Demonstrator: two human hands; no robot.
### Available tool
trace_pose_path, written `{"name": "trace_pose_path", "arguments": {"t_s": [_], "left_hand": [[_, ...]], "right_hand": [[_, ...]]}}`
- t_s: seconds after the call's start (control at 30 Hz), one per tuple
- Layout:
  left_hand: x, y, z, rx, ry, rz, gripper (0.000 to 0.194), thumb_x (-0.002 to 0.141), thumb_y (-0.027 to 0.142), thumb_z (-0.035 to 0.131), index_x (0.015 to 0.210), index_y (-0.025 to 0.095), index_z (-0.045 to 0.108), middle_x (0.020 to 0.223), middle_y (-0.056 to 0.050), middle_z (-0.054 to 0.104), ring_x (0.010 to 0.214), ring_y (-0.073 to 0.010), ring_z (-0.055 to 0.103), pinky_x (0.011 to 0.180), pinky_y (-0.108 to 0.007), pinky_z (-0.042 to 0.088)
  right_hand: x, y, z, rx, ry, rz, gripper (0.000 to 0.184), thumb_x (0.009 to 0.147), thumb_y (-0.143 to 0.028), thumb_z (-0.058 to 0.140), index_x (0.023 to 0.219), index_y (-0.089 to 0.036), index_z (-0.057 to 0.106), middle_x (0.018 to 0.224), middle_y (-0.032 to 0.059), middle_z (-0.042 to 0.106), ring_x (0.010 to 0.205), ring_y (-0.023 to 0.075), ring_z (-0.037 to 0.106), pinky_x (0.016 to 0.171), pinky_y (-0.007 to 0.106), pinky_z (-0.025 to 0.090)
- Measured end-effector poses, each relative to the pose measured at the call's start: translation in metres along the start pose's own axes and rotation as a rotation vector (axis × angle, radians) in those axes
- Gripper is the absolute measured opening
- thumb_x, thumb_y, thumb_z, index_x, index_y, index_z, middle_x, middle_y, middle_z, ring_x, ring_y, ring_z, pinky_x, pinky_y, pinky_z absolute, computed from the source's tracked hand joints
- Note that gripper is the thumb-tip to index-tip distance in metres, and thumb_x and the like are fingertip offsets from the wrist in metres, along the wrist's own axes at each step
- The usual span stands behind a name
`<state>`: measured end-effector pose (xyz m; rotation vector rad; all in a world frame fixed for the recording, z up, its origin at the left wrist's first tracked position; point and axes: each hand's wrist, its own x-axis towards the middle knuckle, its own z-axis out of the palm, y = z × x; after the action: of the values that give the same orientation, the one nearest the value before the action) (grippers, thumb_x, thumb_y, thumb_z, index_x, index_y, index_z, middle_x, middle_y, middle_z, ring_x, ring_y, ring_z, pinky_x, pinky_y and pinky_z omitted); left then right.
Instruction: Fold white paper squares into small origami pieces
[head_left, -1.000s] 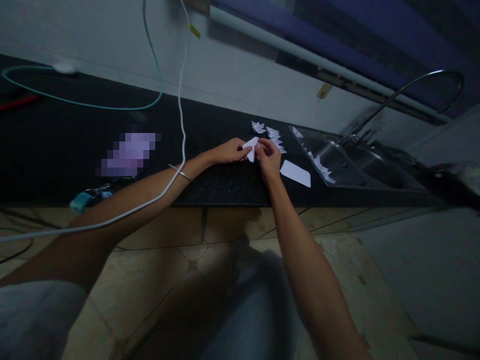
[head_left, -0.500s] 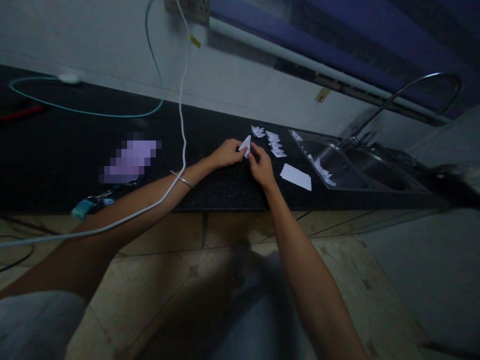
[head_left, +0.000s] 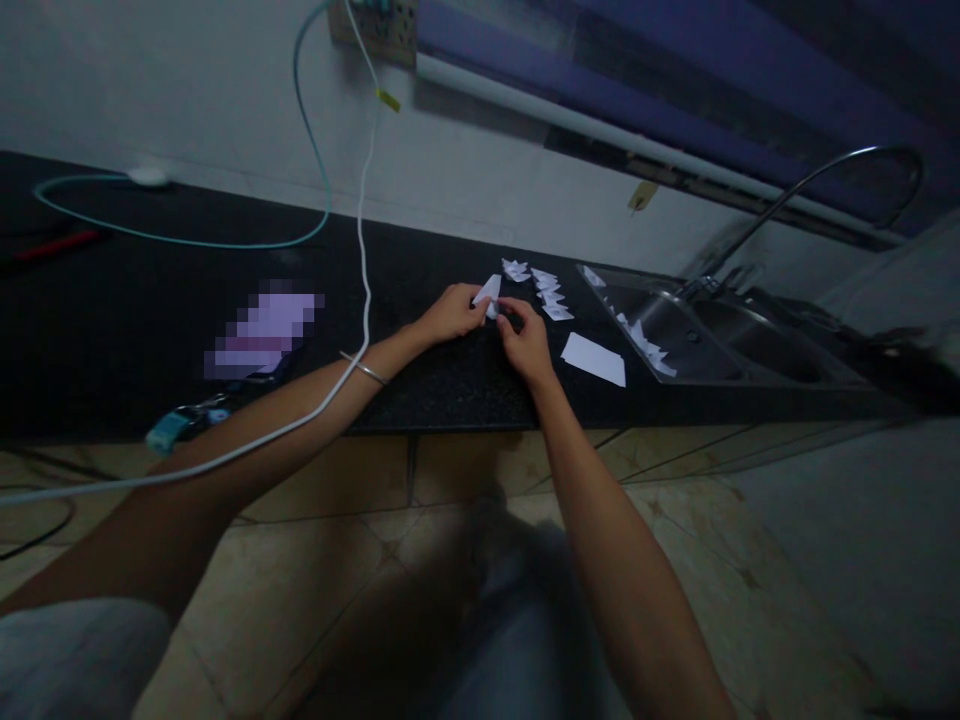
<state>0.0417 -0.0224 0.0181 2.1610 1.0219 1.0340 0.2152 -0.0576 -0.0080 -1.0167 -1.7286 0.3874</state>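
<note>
A small piece of folded white paper [head_left: 488, 289] is held between my two hands above the dark countertop [head_left: 420, 390]. My left hand [head_left: 454, 312] pinches it from the left, its fingers closed. My right hand [head_left: 525, 338] grips its lower right part between thumb and fingertips. Just beyond my right hand lie several folded paper pieces [head_left: 550, 292] with pointed ends, in a short row, and another pointed paper group [head_left: 515, 270] beside them. To the right of my right hand rests a stack of flat white paper [head_left: 594, 359].
A steel sink [head_left: 720, 365] with a curved faucet [head_left: 817, 178] is on the right, more folded papers [head_left: 646, 345] along its left rim. A white cable [head_left: 362, 230] hangs across my left forearm. A blurred-out purple item [head_left: 266, 330] and a teal object [head_left: 169, 430] lie at left.
My right fingers have shifted slightly on the folded paper, and its lower part is bent differently. The whole view has moved a little; both hands stay in about the same place.
</note>
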Motion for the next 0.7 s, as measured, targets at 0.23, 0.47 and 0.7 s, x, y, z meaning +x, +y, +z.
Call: {"name": "trace_pose_path", "arguments": {"t_s": [0.23,0.47,0.7], "left_hand": [[-0.001,0.001,0.0,-0.055,-0.062,0.026,0.034,0.1,0.028,0.048,0.075,0.012,0.065,0.064,-0.004,0.065,0.049,-0.0085,0.052,0.049,-0.019,0.038],[0.002,-0.004,0.0,-0.089,-0.054,0.045,0.041,0.103,0.036,0.044,0.075,0.014,0.065,0.057,-0.002,0.06,0.046,-0.0087,0.051,0.049,-0.02,0.038],[-0.001,-0.001,0.003,-0.03,-0.147,0.058,0.031,0.096,0.034,0.053,0.079,0.013,0.069,0.059,-0.001,0.062,0.049,-0.0099,0.05,0.049,-0.021,0.034]], "right_hand": [[0.001,0.002,-0.002,0.026,0.026,0.028,0.023,0.089,-0.04,0.065,0.106,-0.026,0.071,0.118,0.0103,0.065,0.113,0.0259,0.059,0.099,0.046,0.05],[0.002,0.009,0.004,0.044,0.014,0.027,0.03,0.087,-0.041,0.066,0.113,-0.026,0.069,0.12,0.0095,0.066,0.111,0.0243,0.06,0.1,0.044,0.049],[0.0,0.006,0.003,-0.114,0.208,0.159,0.016,0.082,-0.036,0.07,0.077,-0.021,0.066,0.083,0.0059,0.063,0.083,0.0225,0.058,0.087,0.041,0.048]]}}
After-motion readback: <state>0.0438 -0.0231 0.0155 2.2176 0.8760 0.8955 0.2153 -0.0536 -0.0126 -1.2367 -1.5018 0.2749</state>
